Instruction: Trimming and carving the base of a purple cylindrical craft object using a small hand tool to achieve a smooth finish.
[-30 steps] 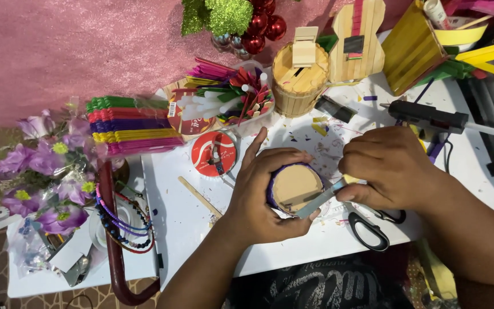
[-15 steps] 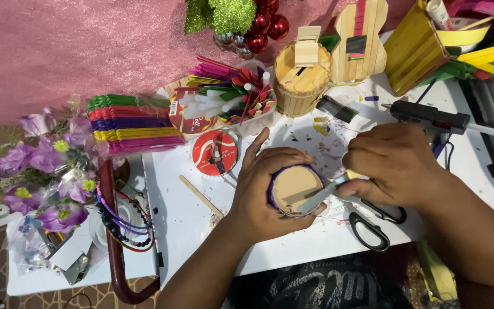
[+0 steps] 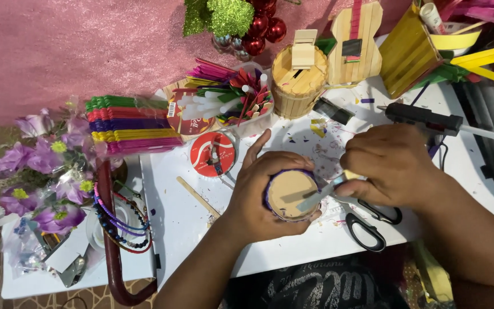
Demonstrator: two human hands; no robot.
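Observation:
My left hand [image 3: 255,191] wraps around a small round cardboard container [image 3: 290,194] with a purple rim, holding it above the white table [image 3: 184,217]. My right hand [image 3: 393,166] grips a utility knife [image 3: 321,194] whose blade lies across the container's tan flat face. Black-handled scissors [image 3: 370,223] lie on the table just under my right hand. A loose wooden stick [image 3: 198,197] rests to the left of my left hand.
A black glue gun [image 3: 424,119] lies behind my right hand. At the back stand a round stick-built box [image 3: 298,83], a stick guitar [image 3: 354,43] and a yellow stick box [image 3: 407,51]. Coloured stick bundles [image 3: 130,125], a red tape roll [image 3: 212,154] and purple flowers [image 3: 35,166] sit left.
My right hand has shifted slightly with the knife across the container's face. My left hand keeps its hold on the container.

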